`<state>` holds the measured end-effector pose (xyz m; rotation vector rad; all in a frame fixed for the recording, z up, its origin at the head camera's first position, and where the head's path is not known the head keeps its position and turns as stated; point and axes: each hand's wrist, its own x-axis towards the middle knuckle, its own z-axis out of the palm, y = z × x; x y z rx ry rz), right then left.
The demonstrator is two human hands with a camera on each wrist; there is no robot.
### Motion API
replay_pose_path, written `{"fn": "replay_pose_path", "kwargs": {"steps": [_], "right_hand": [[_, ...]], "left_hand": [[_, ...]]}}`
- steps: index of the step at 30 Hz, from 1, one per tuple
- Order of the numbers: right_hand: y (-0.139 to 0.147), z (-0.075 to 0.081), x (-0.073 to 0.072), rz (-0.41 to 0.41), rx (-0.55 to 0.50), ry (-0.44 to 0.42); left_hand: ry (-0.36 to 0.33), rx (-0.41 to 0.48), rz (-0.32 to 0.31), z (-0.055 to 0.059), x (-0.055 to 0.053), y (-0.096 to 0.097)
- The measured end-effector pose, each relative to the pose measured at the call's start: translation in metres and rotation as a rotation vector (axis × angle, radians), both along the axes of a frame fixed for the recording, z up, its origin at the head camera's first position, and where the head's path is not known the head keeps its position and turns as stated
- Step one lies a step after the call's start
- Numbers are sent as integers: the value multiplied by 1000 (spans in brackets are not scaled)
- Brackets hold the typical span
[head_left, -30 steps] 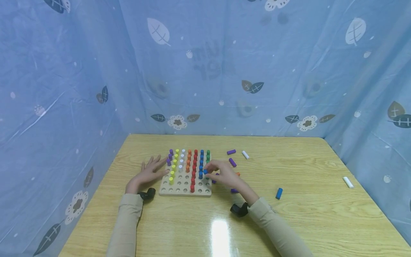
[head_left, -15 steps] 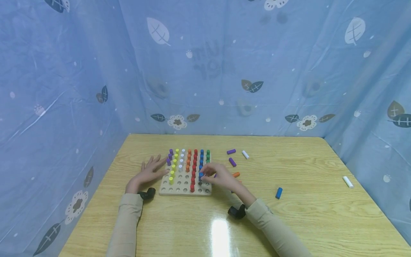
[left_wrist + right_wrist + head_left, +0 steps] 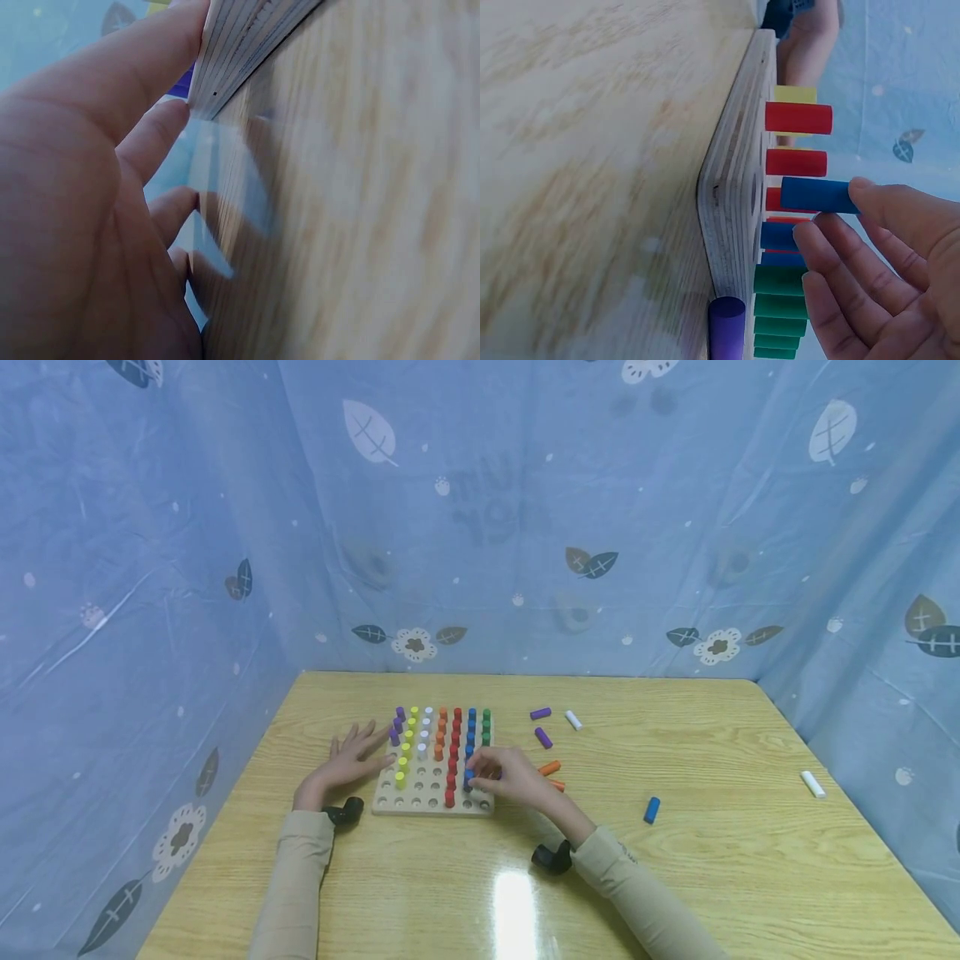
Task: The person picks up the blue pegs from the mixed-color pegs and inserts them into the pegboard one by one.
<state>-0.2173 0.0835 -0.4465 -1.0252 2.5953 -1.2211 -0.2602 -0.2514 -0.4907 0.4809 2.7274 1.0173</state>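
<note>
A wooden pegboard (image 3: 420, 808) holds columns of purple, yellow, white, orange, red, blue and green pegs. My right hand (image 3: 517, 777) pinches a blue peg (image 3: 817, 195) between thumb and fingers, over the near end of the blue column. In the right wrist view the peg points at the board, its lower end seemingly just off the surface. My left hand (image 3: 348, 768) lies at the board's left side with fingers spread. Its thumb and fingertips (image 3: 176, 112) meet or come close to the board's edge in the left wrist view.
Right of the board lie loose orange pegs (image 3: 550, 768), purple pegs (image 3: 543, 737) and a white peg (image 3: 573, 720). Farther right are a blue peg (image 3: 652, 810) and another white peg (image 3: 813, 784). A blue patterned curtain (image 3: 517, 527) surrounds the table (image 3: 675, 885).
My right hand has moved slightly left and nearer with the blue peg, from beside the green column to the near end of the blue one. My left hand has stayed put.
</note>
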Motion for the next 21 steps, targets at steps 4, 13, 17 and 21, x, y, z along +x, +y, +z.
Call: {"fn": "replay_pose_path", "kwargs": {"steps": [4, 13, 17, 21], "right_hand": [[0, -2, -1, -13, 28, -5], [-1, -3, 0, -15, 60, 21], [-1, -3, 0, -16, 65, 22], [-2, -4, -1, -24, 72, 31]], "left_hand": [[8, -1, -3, 0, 0, 0], [13, 0, -10, 0, -1, 0], [10, 5, -15, 1, -1, 0], [14, 1, -22, 2, -1, 0]]}}
